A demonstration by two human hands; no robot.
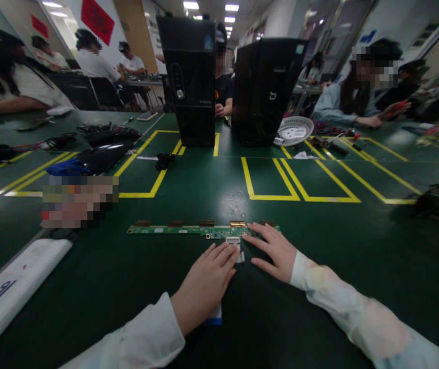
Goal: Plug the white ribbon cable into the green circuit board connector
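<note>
A long, narrow green circuit board lies across the green table in front of me, with brown-gold tabs along its far edge. On its near edge is a white connector. My left hand is closed, fingers together, over a white flat ribbon cable just below that connector. The cable's blue-tipped end shows beneath the palm, while my hand hides its middle. With fingers spread, my right hand rests at the board's right part, index and middle fingertips on or close to it.
Two black computer towers stand at the back. A white case marked with ink lies at left, beside a pixelated patch. Yellow tape marks the table. A white basket, cables and tools lie farther off. Several people sit around.
</note>
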